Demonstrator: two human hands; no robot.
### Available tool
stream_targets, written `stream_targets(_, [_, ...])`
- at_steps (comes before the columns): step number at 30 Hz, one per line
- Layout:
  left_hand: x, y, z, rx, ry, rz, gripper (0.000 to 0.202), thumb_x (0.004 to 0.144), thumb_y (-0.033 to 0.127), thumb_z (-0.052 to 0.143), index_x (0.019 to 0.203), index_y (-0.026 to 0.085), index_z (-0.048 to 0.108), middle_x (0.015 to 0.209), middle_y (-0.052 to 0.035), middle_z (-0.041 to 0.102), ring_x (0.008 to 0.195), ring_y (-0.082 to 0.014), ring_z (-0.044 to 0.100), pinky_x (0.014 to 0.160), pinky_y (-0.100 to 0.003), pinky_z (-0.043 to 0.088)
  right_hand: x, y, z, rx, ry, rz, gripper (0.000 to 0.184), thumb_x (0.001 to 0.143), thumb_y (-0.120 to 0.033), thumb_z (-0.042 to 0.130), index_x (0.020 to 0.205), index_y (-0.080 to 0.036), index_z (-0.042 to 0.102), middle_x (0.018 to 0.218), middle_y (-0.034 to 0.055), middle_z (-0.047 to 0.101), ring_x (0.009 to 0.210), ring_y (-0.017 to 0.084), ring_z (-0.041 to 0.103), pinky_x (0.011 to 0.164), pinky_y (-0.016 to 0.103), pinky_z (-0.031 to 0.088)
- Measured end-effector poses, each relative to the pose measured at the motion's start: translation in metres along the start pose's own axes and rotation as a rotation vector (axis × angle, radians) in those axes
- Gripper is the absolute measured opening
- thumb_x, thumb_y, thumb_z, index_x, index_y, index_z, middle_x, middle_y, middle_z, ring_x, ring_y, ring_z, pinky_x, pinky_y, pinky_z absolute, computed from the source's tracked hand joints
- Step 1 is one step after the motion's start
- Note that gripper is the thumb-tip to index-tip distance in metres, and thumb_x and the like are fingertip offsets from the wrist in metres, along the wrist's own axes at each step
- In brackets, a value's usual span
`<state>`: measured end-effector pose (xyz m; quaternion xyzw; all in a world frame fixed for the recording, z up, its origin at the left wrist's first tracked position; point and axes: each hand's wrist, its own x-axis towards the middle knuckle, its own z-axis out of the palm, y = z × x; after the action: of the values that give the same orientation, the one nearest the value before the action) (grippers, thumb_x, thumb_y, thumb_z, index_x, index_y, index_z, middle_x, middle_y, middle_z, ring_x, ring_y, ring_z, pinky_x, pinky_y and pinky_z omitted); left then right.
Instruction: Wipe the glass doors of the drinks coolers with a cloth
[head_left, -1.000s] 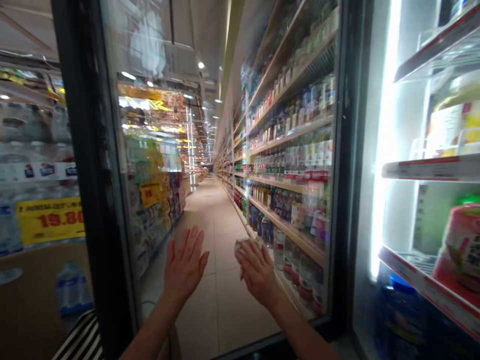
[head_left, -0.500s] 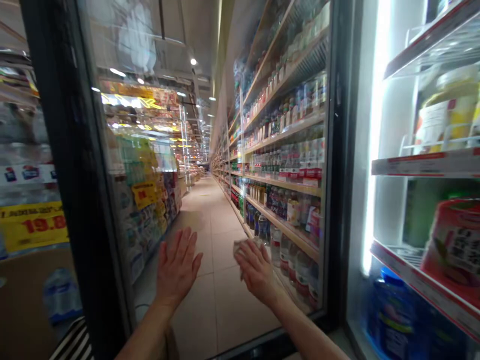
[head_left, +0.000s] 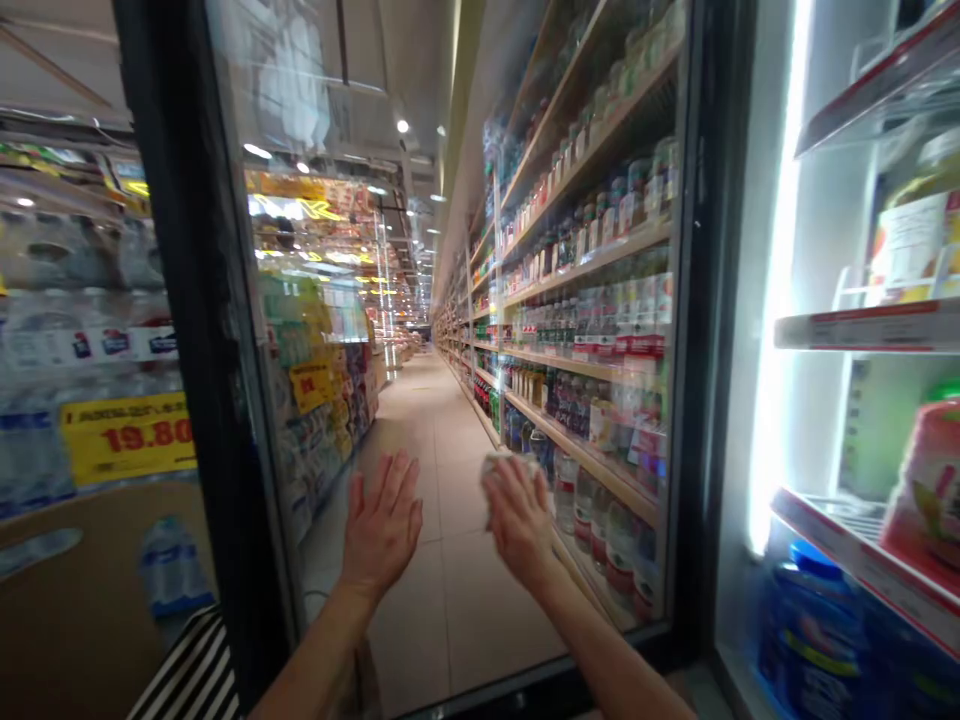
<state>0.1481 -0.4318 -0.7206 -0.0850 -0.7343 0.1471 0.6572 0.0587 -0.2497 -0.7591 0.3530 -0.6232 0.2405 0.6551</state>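
In front of me stands a glass door (head_left: 480,625), and both my hands are at it. My left hand (head_left: 382,525) is spread flat toward the pane, its fingers stretched out and nothing in it. To its right, my right hand (head_left: 519,518) lies over a pale, crumpled cloth (head_left: 493,464), which it holds at the pane. Only the cloth's edges show around the fingers; the rest is covered by the hand. Shelves of bottles and a tiled aisle show in the glass behind the hands.
The door's black frame (head_left: 709,330) borders the glass on both sides. On the right, a lit cooler shelf (head_left: 870,328) holds bottles, with a blue-capped container (head_left: 814,625) lower down. At left, water bottles stand behind a yellow price sign (head_left: 124,438).
The view has turned slightly left, so door, shelves and hands sit further right in the picture. The left hand is still spread, and the right hand still holds the cloth.
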Motion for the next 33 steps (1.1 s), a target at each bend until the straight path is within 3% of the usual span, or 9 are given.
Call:
stream_targets(3, [0.0, 0.002, 0.001, -0.019, -0.006, -0.027, 0.064, 0.087, 0.019, 0.045, 0.144, 0.022, 0.017, 0.141, -0.0077, 0.039, 0.137, -0.0163, 0.022, 0.116, -0.04, 0.012, 0.003, 0.054, -0.014, -0.116, 0.194, 0.267, 0.051, 0.087, -0.01, 0.036, 0.137, -0.016, 0.037, 0.143, 0.0143, 0.039, 0.138, 0.024, 0.026, 0.11, 0.052, 0.024])
stream_targets(5, [-0.001, 0.002, 0.002, -0.027, -0.007, -0.039, 0.064, 0.087, 0.02, 0.045, 0.144, 0.023, 0.017, 0.141, -0.0074, 0.04, 0.137, -0.0162, 0.023, 0.116, -0.039, 0.012, 0.005, 0.06, -0.015, -0.129, 0.235, 0.356, 0.053, 0.088, -0.011, 0.036, 0.141, -0.017, 0.032, 0.146, 0.0154, 0.033, 0.138, 0.025, 0.025, 0.109, 0.053, 0.025])
stream_targets(11, [-0.002, 0.001, 0.003, -0.024, 0.006, -0.031, 0.065, 0.086, 0.021, 0.048, 0.144, 0.023, 0.018, 0.142, -0.008, 0.038, 0.138, -0.0143, 0.02, 0.116, -0.038, 0.011, -0.004, 0.029, -0.007, 0.057, -0.088, -0.086, 0.047, 0.085, -0.011, 0.041, 0.13, -0.022, 0.047, 0.135, 0.0071, 0.051, 0.136, 0.02, 0.031, 0.112, 0.046, 0.024])
stream_targets(16, [-0.003, 0.0, 0.005, -0.06, -0.003, -0.057, 0.063, 0.087, 0.023, 0.048, 0.143, 0.025, 0.02, 0.141, -0.0081, 0.041, 0.138, -0.0147, 0.022, 0.116, -0.04, 0.012, 0.002, 0.083, -0.017, -0.116, 0.155, 0.316, 0.051, 0.089, -0.013, 0.035, 0.14, -0.019, 0.034, 0.144, 0.0143, 0.037, 0.138, 0.025, 0.027, 0.107, 0.055, 0.027])
stream_targets(18, [-0.004, 0.001, 0.005, -0.059, 0.0, -0.063, 0.063, 0.087, 0.023, 0.049, 0.143, 0.024, 0.021, 0.14, -0.0086, 0.042, 0.138, -0.0145, 0.022, 0.116, -0.04, 0.012, 0.005, 0.083, -0.015, -0.123, 0.184, 0.36, 0.052, 0.09, -0.014, 0.034, 0.141, -0.017, 0.031, 0.146, 0.0153, 0.034, 0.139, 0.025, 0.024, 0.108, 0.055, 0.026])
stream_targets(22, [-0.006, -0.001, 0.007, -0.055, -0.006, -0.079, 0.063, 0.086, 0.023, 0.05, 0.143, 0.025, 0.022, 0.14, -0.0086, 0.043, 0.138, -0.015, 0.023, 0.116, -0.04, 0.012, -0.001, 0.049, -0.008, -0.026, -0.039, 0.057, 0.051, 0.087, -0.01, 0.036, 0.137, -0.021, 0.038, 0.139, 0.0105, 0.044, 0.138, 0.022, 0.025, 0.111, 0.05, 0.024])
stream_targets(24, [-0.007, -0.002, 0.008, -0.046, 0.0, -0.077, 0.062, 0.087, 0.024, 0.049, 0.143, 0.025, 0.023, 0.14, -0.0086, 0.042, 0.138, -0.0164, 0.024, 0.115, -0.041, 0.013, -0.006, 0.051, -0.01, -0.019, -0.077, -0.017, 0.05, 0.086, -0.01, 0.037, 0.134, -0.023, 0.042, 0.137, 0.0087, 0.047, 0.137, 0.022, 0.029, 0.111, 0.049, 0.025])
stream_targets(30, [-0.005, -0.001, 0.006, 0.019, 0.018, -0.005, 0.063, 0.087, 0.021, 0.048, 0.143, 0.02, 0.021, 0.139, -0.01, 0.044, 0.139, -0.0153, 0.019, 0.116, -0.04, 0.013, 0.001, 0.131, -0.023, -0.135, 0.27, 0.507, 0.05, 0.089, -0.021, 0.034, 0.139, -0.016, 0.035, 0.144, 0.0163, 0.036, 0.136, 0.028, 0.029, 0.106, 0.059, 0.028])
stream_targets(33, [-0.003, 0.002, 0.005, 0.003, 0.032, -0.034, 0.062, 0.087, 0.022, 0.047, 0.144, 0.02, 0.021, 0.139, -0.0098, 0.045, 0.139, -0.0148, 0.021, 0.116, -0.04, 0.013, 0.016, 0.111, -0.016, -0.092, 0.293, 0.506, 0.05, 0.089, -0.022, 0.035, 0.139, -0.017, 0.036, 0.145, 0.0154, 0.035, 0.136, 0.029, 0.028, 0.107, 0.06, 0.025])
